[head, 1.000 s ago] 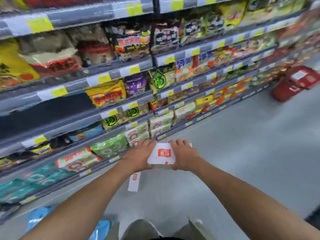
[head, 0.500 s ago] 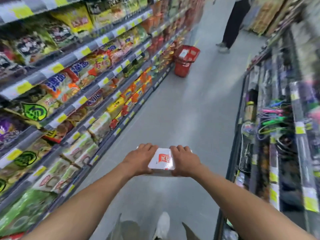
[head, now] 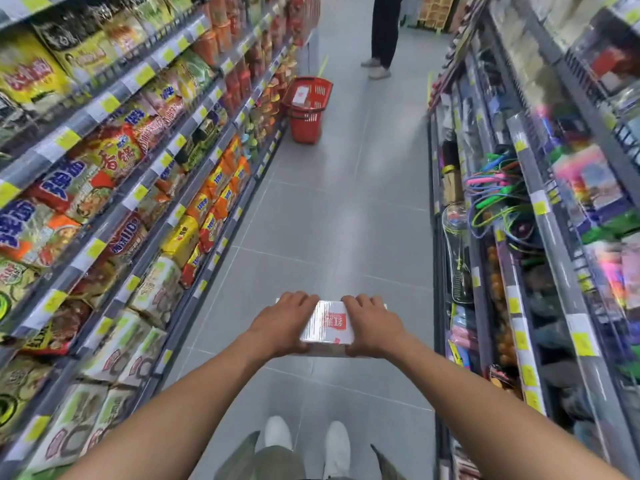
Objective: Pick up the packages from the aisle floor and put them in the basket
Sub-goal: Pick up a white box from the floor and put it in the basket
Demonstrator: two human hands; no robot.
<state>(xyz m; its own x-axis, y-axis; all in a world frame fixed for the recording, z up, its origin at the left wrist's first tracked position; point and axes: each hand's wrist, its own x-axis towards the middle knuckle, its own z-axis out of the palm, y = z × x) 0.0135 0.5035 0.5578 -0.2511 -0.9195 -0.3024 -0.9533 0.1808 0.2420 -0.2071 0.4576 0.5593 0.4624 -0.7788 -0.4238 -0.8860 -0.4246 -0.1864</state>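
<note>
Since a second ago our view has swung from the shelves (head: pixel 114 216) on our left to straight down the aisle, so the basket (head: pixel 306 128) now stands ahead beside those shelves, well apart from us. The pack (head: pixel 327 323) is still out at arm's length. The left hand (head: pixel 284 323) grips its left end and the right hand (head: pixel 372 327) its right end, with fingers curled over the far edge and thumbs hidden. We judge this two-sided grip keeps the slick wrapped pack level as we walk. A white pack (head: pixel 300 94) already lies in the basket. We judge this the carry step; next we need to close the gap and lower the pack in. A person (head: pixel 382 32) stands beyond the basket
</note>
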